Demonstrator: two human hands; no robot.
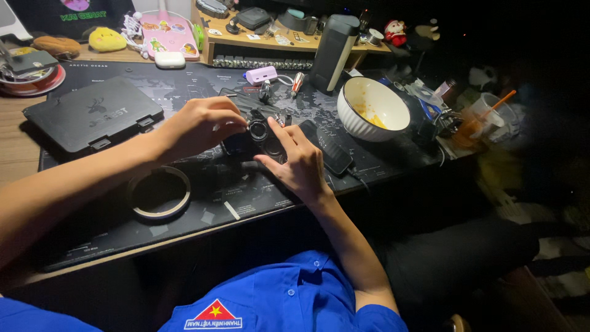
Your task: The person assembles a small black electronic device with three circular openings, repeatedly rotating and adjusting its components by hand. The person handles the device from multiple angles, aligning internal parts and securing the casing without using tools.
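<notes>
Frame centre: your left hand (200,126) pinches a small black metal ring (258,130) on the dark boxy device (261,142); right hand (299,161), fingers spread, steadies it on the table (18,154).

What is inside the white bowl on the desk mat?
The white bowl holds a few yellow food scraps stuck to its inner wall and bottom. The near rim hides the lowest part of the inside, so anything there cannot be seen.

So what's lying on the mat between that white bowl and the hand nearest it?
In the head view, a dark phone lies flat on the mat, between the white bowl and the right hand.
</notes>
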